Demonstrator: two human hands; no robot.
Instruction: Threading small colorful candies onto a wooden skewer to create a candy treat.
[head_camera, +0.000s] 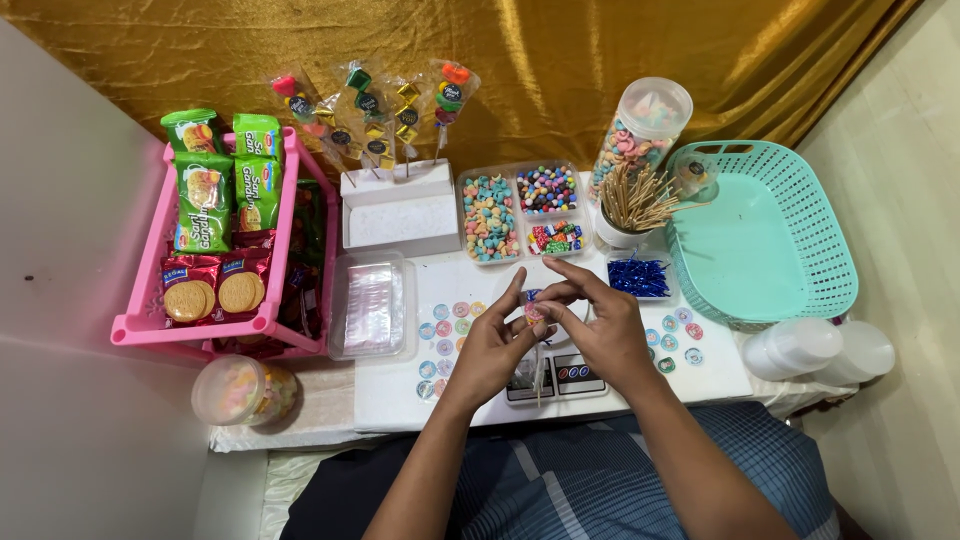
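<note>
Pink rack (300, 200) seen at left of frame, stocked w/ green snack packs (205, 195) and red biscuit packs (215, 290). Wrapped candy skewers (375, 115) stuck upright in white foam block (400, 215), top centre. Compartment tray of coloured candies (520, 212) placed just right of block; tall clear jar (640, 130) and cup of wooden sticks (635, 205) beside it. Teal basket (800, 230) at right, gold cloth (560, 50) hung behind. Lidded tub (240, 390) found lower left.

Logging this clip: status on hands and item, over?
Left hand and right hand together pinching a small round pink sweet. Held above a small digital scale. Round stickers flank it; nothing between the hands.
</note>
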